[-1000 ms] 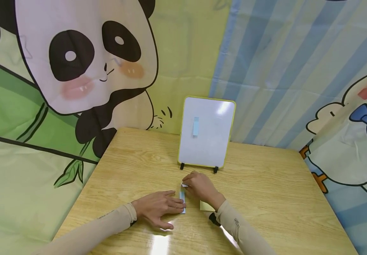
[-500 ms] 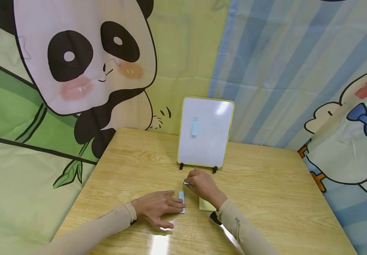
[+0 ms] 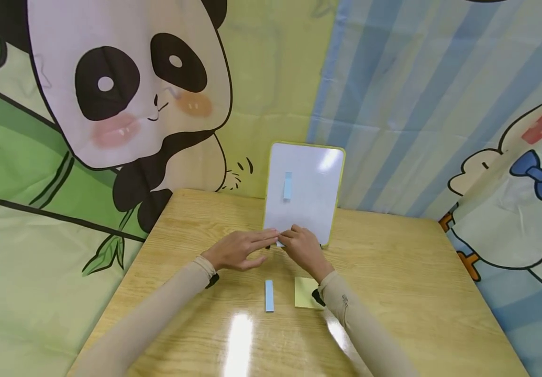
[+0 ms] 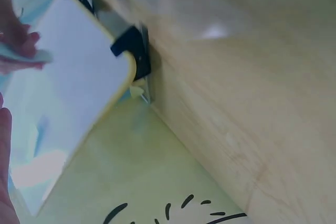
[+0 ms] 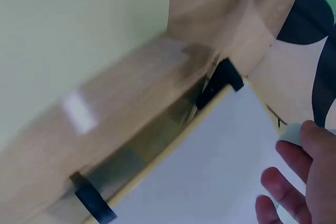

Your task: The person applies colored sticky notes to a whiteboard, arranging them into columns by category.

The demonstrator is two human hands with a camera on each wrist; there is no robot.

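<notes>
By the bottom edge of the board (image 3: 315, 193), the right hand (image 3: 302, 248) hides part of a strip (image 3: 279, 243). In front of the board, a sleeve (image 3: 346, 309) covers part of the yellow paper (image 3: 304, 293).

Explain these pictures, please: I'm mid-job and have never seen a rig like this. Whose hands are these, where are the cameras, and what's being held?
There is no robot: you see a person's bare left hand and right hand. One picture comes from a head-worn camera looking forward and down; the other two come from cameras on the wrists.

On the wooden table stands a whiteboard with a blue strip on its face. Nearer lie a second blue strip and a yellow paper square.

The right hand pinches a pale slip before the board; the left, fingers extended, is close beside it.
</notes>
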